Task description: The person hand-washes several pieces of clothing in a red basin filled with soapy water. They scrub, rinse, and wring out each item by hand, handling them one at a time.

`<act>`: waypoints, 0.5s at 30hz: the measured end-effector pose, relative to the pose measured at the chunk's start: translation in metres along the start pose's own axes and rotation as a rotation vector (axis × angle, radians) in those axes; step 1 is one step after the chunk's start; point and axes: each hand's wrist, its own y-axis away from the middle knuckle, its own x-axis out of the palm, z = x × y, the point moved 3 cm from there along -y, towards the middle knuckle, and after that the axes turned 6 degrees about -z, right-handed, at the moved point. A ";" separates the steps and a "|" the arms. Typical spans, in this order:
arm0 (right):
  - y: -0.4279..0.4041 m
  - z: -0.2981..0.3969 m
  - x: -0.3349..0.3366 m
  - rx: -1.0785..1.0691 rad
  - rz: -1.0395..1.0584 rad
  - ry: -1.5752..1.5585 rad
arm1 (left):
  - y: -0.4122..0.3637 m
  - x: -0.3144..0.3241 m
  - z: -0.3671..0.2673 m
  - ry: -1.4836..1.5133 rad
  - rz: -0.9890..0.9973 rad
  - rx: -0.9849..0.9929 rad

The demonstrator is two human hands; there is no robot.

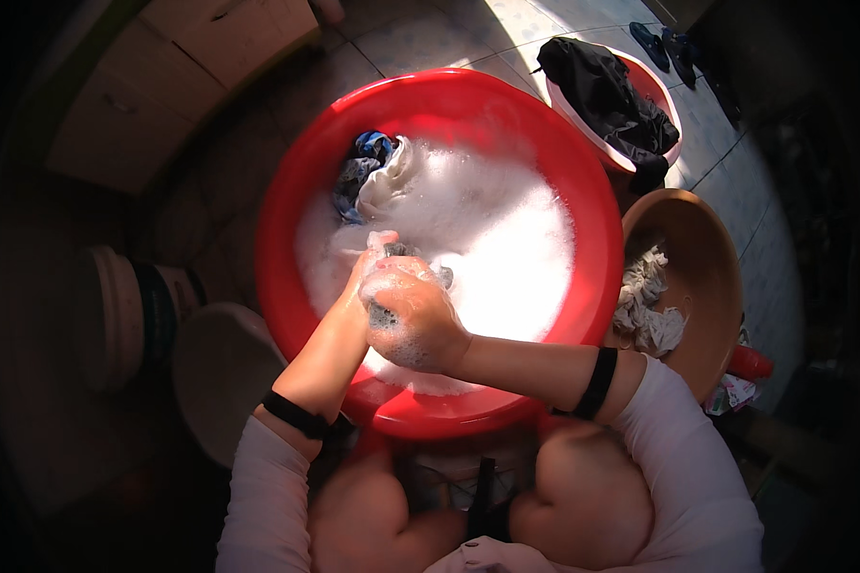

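In front of me stands a large red plastic basin (430, 422) filled with white suds (487, 236). Above its near half my two hands meet, wet and foamy. My right hand (419, 311) is closed around a grey soapy cloth (383, 316), parts of which show between the fingers. My left hand (373, 261) grips the same cloth just behind, largely covered by the right. Further back in the suds lies a bundle of blue-and-white patterned fabric (358, 175) with a cream cloth (388, 179) against it.
A pink-white tub (670, 97) with black clothing (591, 86) stands beyond at right. An orange-brown basin (713, 286) nearer holds wrung white cloth (645, 301). At left are a white basin (218, 379) and a bucket (115, 315). Cabinets (150, 79) and dark slippers (663, 50) are farther off.
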 end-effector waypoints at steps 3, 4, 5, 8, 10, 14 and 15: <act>-0.023 0.004 -0.016 -0.091 -0.056 0.030 | 0.022 0.026 -0.007 -0.785 0.036 0.731; -0.031 0.001 -0.021 -0.191 -0.024 0.072 | 0.029 0.032 -0.003 -0.744 0.053 0.750; -0.045 -0.013 -0.034 -0.230 -0.153 0.139 | 0.035 0.039 0.001 -0.702 0.071 0.768; -0.052 -0.036 -0.045 0.147 -0.177 0.210 | 0.041 0.047 0.010 -0.059 0.087 0.361; -0.043 -0.036 -0.039 0.254 -0.091 0.244 | 0.037 0.046 0.006 0.108 0.020 0.242; -0.019 -0.015 -0.023 0.045 -0.055 -0.019 | 0.029 0.038 0.000 0.051 0.175 0.112; -0.016 -0.018 -0.019 0.078 -0.010 -0.029 | 0.027 0.028 -0.003 0.036 -0.043 0.197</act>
